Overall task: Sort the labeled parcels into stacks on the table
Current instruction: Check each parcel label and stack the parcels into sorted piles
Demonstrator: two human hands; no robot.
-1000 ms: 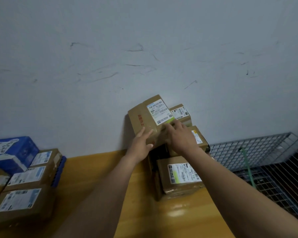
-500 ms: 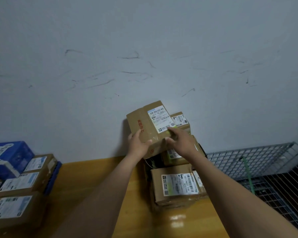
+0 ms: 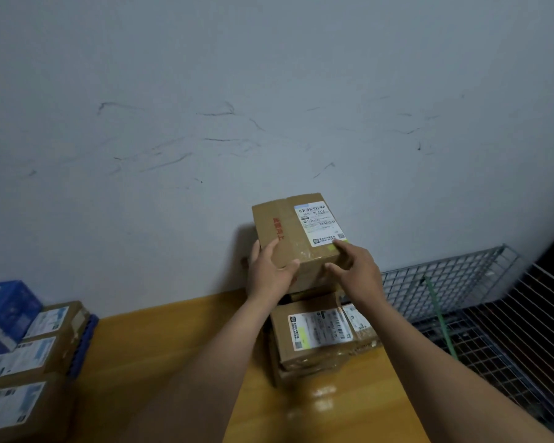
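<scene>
A brown cardboard parcel (image 3: 296, 231) with a white label and red print sits on top of a stack against the wall. My left hand (image 3: 269, 273) grips its near left corner, thumb on top. My right hand (image 3: 357, 271) holds its near right corner, fingers over the edge by the label. Below, a labeled parcel (image 3: 314, 330) lies on the stack's front part, with a smaller labeled parcel (image 3: 360, 324) beside it on the right. The stack stands on the yellow wooden table (image 3: 179, 346).
At the left edge lie several labeled brown parcels (image 3: 23, 356) beside a blue box (image 3: 4, 311) and a blue tray edge (image 3: 84, 343). A wire mesh cage (image 3: 461, 298) with a green strap (image 3: 438, 318) stands right of the table. The wall rises right behind.
The top parcel has turned from tilted to nearly level on the stack. Both hands shifted to its near corners. The small parcel behind it is now hidden.
</scene>
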